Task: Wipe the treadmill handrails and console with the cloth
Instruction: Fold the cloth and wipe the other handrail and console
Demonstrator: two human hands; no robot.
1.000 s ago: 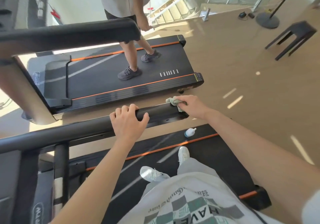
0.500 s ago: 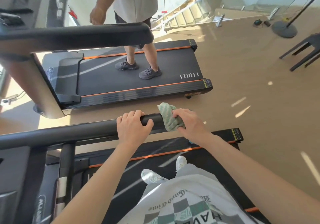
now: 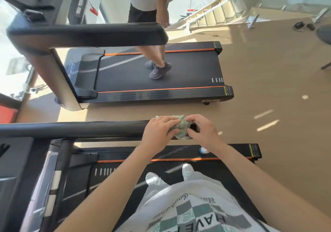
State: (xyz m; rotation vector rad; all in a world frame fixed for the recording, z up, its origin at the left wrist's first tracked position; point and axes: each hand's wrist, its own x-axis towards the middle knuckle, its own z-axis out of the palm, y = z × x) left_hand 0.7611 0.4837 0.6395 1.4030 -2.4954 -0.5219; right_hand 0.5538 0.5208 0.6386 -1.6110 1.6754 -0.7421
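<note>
- Cloth (image 3: 181,128): green and crumpled, wrapped over the free end of the near handrail and held between both hands.
- Handrail (image 3: 75,129): a black padded bar that runs from the left edge of the view to its free end under the cloth.
- Left hand (image 3: 158,130): fingers curled over the top of the cloth and rail, thumb below, gripping the cloth against the bar.
- Right hand (image 3: 203,132): at the very tip of the rail, fingers and thumb bent round the end of the cloth, pinching it. The two hands nearly touch.
- Near treadmill (image 3: 107,153): a black frame with an orange stripe, lying below the handrail. The wearer's white shoes (image 3: 187,170) stand on its belt.
- Small white bottle (image 3: 203,150): on the treadmill's far side edge, just beside the right wrist and partly hidden by it.
- Floor (image 3: 268,88): tan, with patches of sunlight, between the two machines and off to the right.
- Second treadmill (image 3: 161,95): parallel to the first and beyond the strip of floor, with the same black and orange finish. Its own handrail (image 3: 89,34) crosses the upper left.
- Another person (image 3: 159,56): stands on the second belt in grey shoes and dark shorts.
</note>
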